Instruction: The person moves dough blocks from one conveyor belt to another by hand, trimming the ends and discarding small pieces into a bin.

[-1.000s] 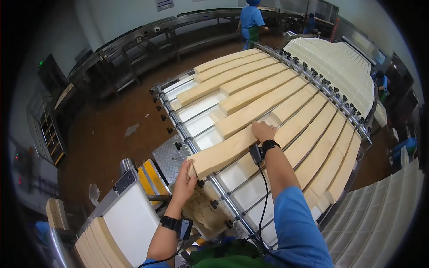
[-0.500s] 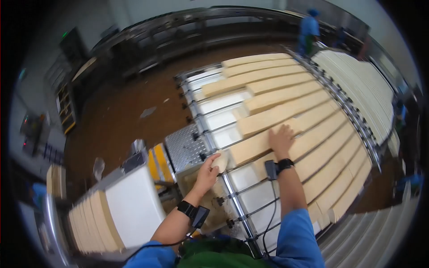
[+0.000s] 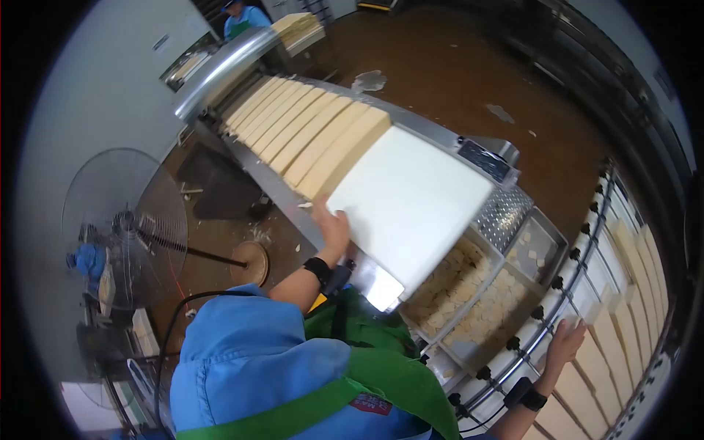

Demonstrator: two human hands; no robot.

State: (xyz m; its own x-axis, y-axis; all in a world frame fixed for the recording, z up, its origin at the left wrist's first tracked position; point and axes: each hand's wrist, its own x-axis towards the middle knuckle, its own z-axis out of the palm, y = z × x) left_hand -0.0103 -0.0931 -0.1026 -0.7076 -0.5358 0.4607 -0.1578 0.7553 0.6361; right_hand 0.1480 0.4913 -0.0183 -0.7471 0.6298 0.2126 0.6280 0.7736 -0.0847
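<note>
My left hand (image 3: 331,229) is at the near edge of the white conveyor belt (image 3: 418,198), thumb apart from the fingers. Its fingertips are right at the near end of the last long beige slab (image 3: 357,150) in a row lying side by side on the belt. Nothing shows in that palm. Over on the right, my right hand (image 3: 565,343) rests with fingers apart at the ends of more beige slabs (image 3: 603,341), which lie on a white table with thin dividing bars. Both wrists wear black straps with small devices.
Between belt and table stands a metal bin (image 3: 469,290) with broken beige pieces. A rail with black knobs (image 3: 537,313) edges the table. At left stands a large fan (image 3: 125,220). Another person (image 3: 246,18) in blue is beyond the conveyor's far end.
My view has swung left toward the conveyor. My left hand has gone from the table's rail to the belt, and the pale round piece it held no longer shows. My right hand stays over the table.
</note>
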